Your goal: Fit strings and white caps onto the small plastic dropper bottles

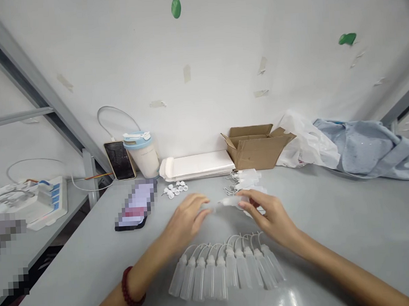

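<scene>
My right hand (264,209) pinches a small translucent squeeze bottle (230,201) between thumb and fingers, its narrow tip pointing left. Just off that tip is my left hand (189,217), thumb and forefinger curved with a gap between them. A faint pale blur at the left fingertips is too unclear to name. Below both hands lies a row of several translucent bottles (211,276), each with a thin bent tube at its neck. More bottles (248,177) lie behind my right hand, partly hidden by it. Small white caps (175,190) sit in a loose group beyond my left hand.
White flat boxes (201,164) and an open cardboard box (259,152) stand against the wall. A blue-lidded cup (143,156), an upright phone (120,159) and a lying phone (137,204) are left. A plastic bag (303,143) and blue cloth (362,147) are right.
</scene>
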The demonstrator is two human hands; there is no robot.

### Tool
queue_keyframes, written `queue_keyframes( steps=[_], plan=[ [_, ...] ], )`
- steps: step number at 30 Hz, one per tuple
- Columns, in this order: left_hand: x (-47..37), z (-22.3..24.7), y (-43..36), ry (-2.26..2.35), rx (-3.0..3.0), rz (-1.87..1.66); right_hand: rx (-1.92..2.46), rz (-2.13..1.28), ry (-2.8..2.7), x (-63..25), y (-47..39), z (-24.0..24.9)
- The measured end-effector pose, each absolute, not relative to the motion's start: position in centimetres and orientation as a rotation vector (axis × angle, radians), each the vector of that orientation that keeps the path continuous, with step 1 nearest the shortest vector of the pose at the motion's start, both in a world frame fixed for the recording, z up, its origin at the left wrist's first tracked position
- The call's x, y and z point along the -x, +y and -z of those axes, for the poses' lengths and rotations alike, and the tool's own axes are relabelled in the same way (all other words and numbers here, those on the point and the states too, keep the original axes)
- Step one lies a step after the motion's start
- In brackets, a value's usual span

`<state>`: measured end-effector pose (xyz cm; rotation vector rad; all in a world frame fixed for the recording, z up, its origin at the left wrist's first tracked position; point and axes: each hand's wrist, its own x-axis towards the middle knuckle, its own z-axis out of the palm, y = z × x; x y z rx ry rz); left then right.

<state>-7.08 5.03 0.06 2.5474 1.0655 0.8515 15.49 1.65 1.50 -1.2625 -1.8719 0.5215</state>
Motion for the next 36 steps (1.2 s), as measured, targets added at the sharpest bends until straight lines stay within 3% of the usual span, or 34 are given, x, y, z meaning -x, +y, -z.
queue_keyframes(
  steps=[7,15,27,36],
  plan=[
    [10.4,2.2,9.2,1.511,-2.822,-0.723,1.429,-0.174,-1.875,-18.6,4.6,-1.1],
    [10.8,3.4,10.3,1.452,-2.852,-0.637,1.575,-0.148,-1.977,-19.5,5.6,-0.8],
    [10.0,2.4,9.3,1.392,-2.858,-0.521,1.465,-0.152,-2.109,-19.6,4.8,-1.6],
    [8.9,1.4,7.8,1.338,-2.801,-0.426,1.456,-0.956,-2.670,-19.3,0.9,-5.2]
  ],
)
